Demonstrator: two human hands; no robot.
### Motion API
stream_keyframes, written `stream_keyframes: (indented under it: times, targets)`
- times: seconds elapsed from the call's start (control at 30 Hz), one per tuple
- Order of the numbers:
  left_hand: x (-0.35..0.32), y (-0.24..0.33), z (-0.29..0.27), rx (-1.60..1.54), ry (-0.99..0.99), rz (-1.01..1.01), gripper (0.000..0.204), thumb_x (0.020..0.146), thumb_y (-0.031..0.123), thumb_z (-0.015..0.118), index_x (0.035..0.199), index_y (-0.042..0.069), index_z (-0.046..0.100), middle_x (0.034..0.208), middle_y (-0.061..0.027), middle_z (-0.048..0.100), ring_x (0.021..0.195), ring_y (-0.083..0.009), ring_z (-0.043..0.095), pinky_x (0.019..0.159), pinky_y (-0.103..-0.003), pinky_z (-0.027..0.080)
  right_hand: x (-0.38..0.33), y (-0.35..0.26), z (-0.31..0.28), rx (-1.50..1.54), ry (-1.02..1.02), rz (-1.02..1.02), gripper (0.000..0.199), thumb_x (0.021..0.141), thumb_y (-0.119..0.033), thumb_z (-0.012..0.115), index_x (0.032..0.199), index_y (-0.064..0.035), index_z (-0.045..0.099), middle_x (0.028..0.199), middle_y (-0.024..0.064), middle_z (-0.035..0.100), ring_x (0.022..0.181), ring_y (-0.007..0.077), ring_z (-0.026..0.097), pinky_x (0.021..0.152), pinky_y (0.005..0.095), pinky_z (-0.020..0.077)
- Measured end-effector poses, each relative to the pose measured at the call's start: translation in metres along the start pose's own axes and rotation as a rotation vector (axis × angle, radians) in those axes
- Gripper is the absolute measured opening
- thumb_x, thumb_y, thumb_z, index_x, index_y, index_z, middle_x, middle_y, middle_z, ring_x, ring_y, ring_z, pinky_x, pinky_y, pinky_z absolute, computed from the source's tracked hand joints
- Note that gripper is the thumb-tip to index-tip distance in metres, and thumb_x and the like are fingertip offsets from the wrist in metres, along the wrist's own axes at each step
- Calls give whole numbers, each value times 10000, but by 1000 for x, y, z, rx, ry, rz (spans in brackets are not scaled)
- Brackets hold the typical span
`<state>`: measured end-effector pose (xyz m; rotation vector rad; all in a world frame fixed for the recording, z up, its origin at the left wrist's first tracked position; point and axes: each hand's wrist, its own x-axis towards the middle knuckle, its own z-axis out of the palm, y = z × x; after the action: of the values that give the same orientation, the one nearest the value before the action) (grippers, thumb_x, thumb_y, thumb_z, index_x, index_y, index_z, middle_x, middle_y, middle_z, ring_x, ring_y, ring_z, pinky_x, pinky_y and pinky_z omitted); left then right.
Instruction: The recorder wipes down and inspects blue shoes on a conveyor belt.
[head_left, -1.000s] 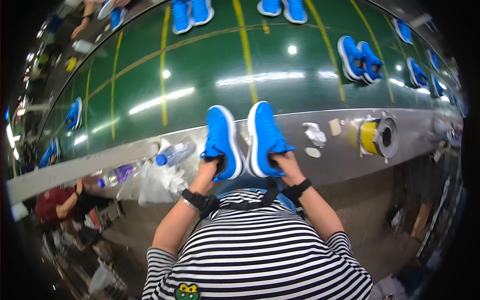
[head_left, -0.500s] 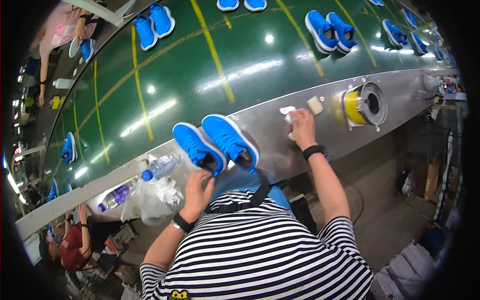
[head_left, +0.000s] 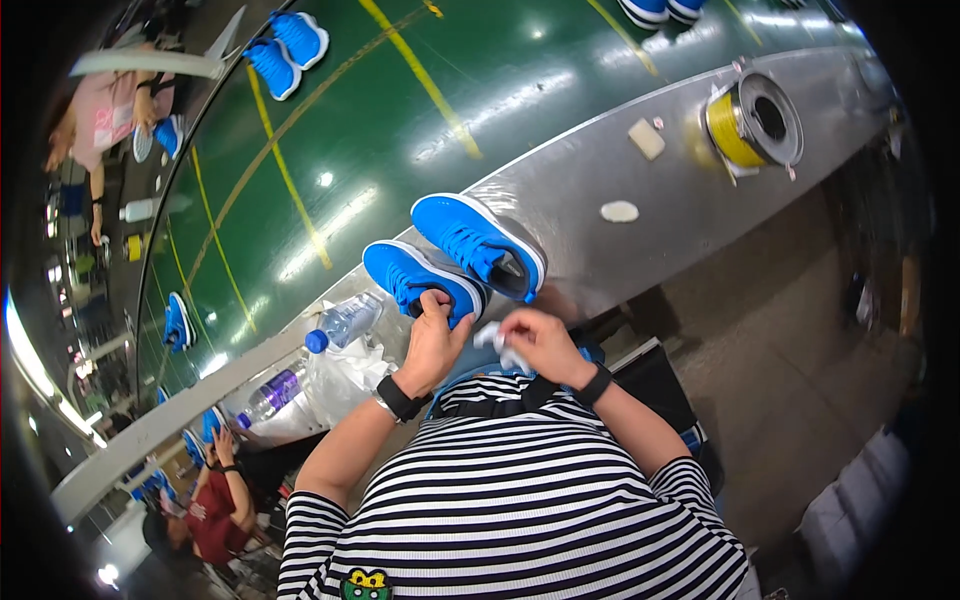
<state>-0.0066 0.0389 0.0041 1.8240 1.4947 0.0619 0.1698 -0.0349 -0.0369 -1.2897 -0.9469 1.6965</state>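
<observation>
A pair of blue sneakers with white soles rests on the metal ledge in front of me. My left hand [head_left: 432, 345] is closed on the heel of the left sneaker [head_left: 402, 268], a finger inside its opening. Close beside it, the right sneaker [head_left: 470, 236] is not touched by either hand. In my right hand [head_left: 550, 348] a crumpled white cloth [head_left: 498, 344] is pinched, just to the right of the left sneaker's heel; it is slightly blurred, and whether it is fabric or paper I cannot tell.
Along the metal ledge [head_left: 690, 190] lie a white oval pad [head_left: 619, 211], a beige block [head_left: 646, 139] and a yellow-sided metal can [head_left: 735, 130]. Left are bottles [head_left: 345, 320] and a plastic bag [head_left: 340, 380]. More sneakers sit on the green conveyor [head_left: 400, 120]. Other people work at left.
My right hand has come back from the ledge toward my body with the white cloth. My left hand has taken hold of the left sneaker's heel. The view has shifted.
</observation>
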Motion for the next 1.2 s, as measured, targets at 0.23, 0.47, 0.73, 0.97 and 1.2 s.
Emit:
stream_keyframes:
  times: [0.23, 0.47, 0.73, 0.97, 1.2]
  targets:
    - [-3, -12, 4, 82, -128, 162, 465, 780, 133, 612, 1049, -89, 305, 774, -243, 557, 717, -416, 566, 605, -426, 440, 15, 41, 47, 415, 638, -40, 109, 792, 42, 558, 889, 15, 601, 813, 64, 608, 750, 99, 585, 664, 222, 472]
    - [1, -21, 13, 71, -129, 281, 419, 793, 85, 573, 1029, -100, 281, 755, -271, 534, 697, -450, 541, 578, -456, 420, 60, 53, 65, 66, 667, -223, 50, 780, -1, 590, 823, 24, 594, 760, 70, 608, 675, 110, 574, 613, 228, 450]
    - [4, -29, 15, 33, -167, 307, 381, 798, 72, 556, 1007, -95, 287, 694, -281, 506, 643, -456, 518, 550, -461, 393, 38, 54, 89, 28, 886, -270, 33, 766, 30, 562, 777, 4, 579, 734, 74, 526, 654, 182, 553, 589, 261, 428]
    - [6, -26, 13, 101, -157, 305, 383, 797, 74, 555, 1008, -95, 283, 694, -302, 502, 667, -481, 513, 562, -475, 390, 34, 56, 87, -123, 901, -359, 43, 756, 25, 580, 782, -5, 597, 701, 83, 528, 624, 201, 536, 552, 280, 421]
    - [3, -19, 12, 97, -186, 256, 389, 801, 77, 553, 1014, -92, 276, 698, -300, 504, 666, -482, 511, 560, -468, 393, 57, 43, 69, -123, 801, -397, 53, 741, 37, 587, 765, -8, 599, 697, 82, 542, 629, 198, 552, 554, 275, 430]
